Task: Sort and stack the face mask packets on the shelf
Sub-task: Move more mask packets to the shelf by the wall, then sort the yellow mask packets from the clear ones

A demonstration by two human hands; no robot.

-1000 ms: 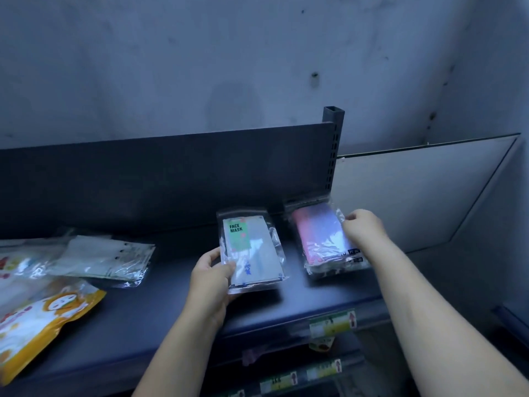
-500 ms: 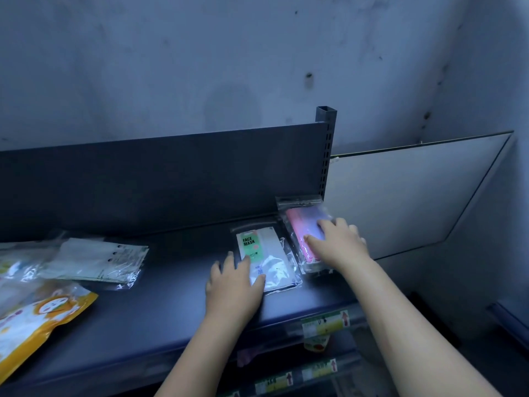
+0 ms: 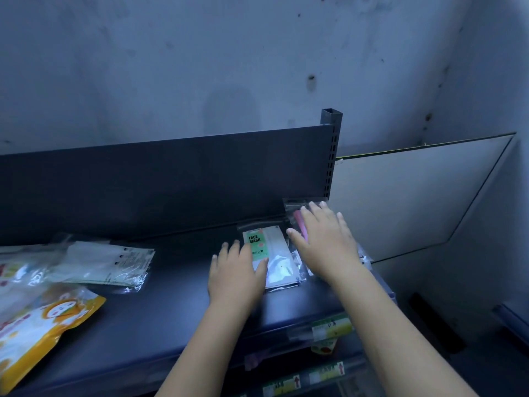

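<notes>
Two bare hands lay flat on the dark shelf (image 3: 160, 305), each on a clear face mask packet.

Left hand (image 3: 236, 277): the fingers (image 3: 232, 250) were straight and slightly spread, gripping nothing. The thumb and index side rested on the lower left part of the green-labelled packet (image 3: 257, 243), which was printed "FACE MASK".

Right hand (image 3: 326, 247): the fingers (image 3: 316, 212) were straight and spread wide. They pressed down on the pink packet (image 3: 299, 224) and covered most of it.

The pink packet lay at 3 o'clock of the green-labelled packet, just beside it. Whether their clear edges overlapped could not be told. Both sat near the right end of the shelf. The far end of the pink packet reached the back panel (image 3: 171, 181), at the foot of the slotted post (image 3: 332, 156).

A loose pile of white packets (image 3: 108, 262) lay at 9 o'clock of the left hand, well apart from it. A yellow packet (image 3: 43, 330) with a cartoon face lay at 8 o'clock, cut off by the frame edge.

Price labels (image 3: 330, 329) ran along the front edge of the shelf, at 6 o'clock of the right hand. A pale board (image 3: 415, 196) leaned against the wall at 3 o'clock of the slotted post.
</notes>
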